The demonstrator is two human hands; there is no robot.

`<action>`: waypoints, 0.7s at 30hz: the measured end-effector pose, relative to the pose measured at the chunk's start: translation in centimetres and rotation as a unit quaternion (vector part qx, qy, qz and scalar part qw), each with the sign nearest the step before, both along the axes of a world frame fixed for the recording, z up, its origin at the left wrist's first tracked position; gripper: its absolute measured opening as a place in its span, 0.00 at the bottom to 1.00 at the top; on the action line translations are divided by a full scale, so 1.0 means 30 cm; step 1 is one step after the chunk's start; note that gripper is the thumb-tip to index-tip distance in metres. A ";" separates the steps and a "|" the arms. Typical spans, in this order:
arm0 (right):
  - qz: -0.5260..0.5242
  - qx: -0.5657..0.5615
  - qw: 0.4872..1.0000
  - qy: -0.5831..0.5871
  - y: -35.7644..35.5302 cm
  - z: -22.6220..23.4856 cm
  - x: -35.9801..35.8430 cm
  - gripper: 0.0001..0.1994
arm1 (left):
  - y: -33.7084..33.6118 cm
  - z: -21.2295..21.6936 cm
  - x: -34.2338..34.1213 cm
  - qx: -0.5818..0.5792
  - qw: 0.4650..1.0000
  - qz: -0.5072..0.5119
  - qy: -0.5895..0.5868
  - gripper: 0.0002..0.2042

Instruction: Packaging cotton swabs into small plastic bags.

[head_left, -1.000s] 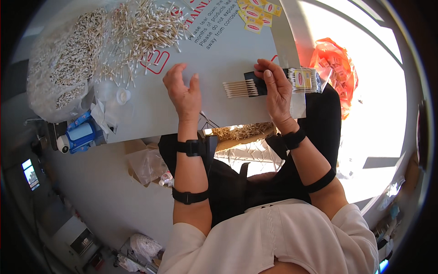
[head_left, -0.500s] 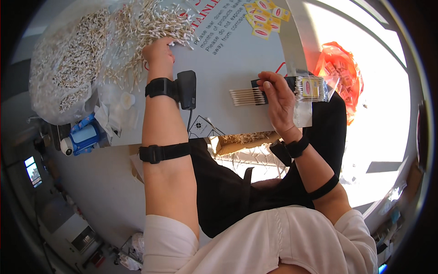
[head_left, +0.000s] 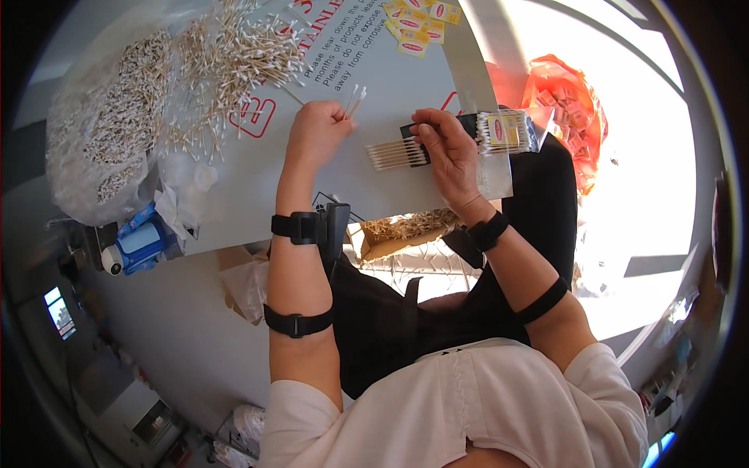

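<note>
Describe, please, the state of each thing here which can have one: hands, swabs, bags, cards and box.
Left hand: closed on held swabs
Held swabs: white tips exposed
Right hand: fingers bent at swab row, grip unclear
Swab row: laid side by side
Swab heap: loose
Clear bag: well filled
Yellow cards: overlapping
Red bag: open
Cardboard box: open

grey table [head_left: 234, 210] | sunlit floor [head_left: 647, 187], right | 1 small bright window [head_left: 59, 312], far left
</note>
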State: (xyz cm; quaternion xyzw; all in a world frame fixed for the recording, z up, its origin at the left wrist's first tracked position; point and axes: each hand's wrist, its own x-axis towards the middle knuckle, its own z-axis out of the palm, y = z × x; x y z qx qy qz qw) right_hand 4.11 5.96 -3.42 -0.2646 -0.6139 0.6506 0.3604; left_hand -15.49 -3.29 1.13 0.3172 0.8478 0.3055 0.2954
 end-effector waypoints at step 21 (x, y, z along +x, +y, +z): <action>-0.014 0.008 1.000 -0.005 0.001 0.010 0.002 0.08 | 0.063 -0.035 0.127 0.077 0.963 -0.072 0.248 0.05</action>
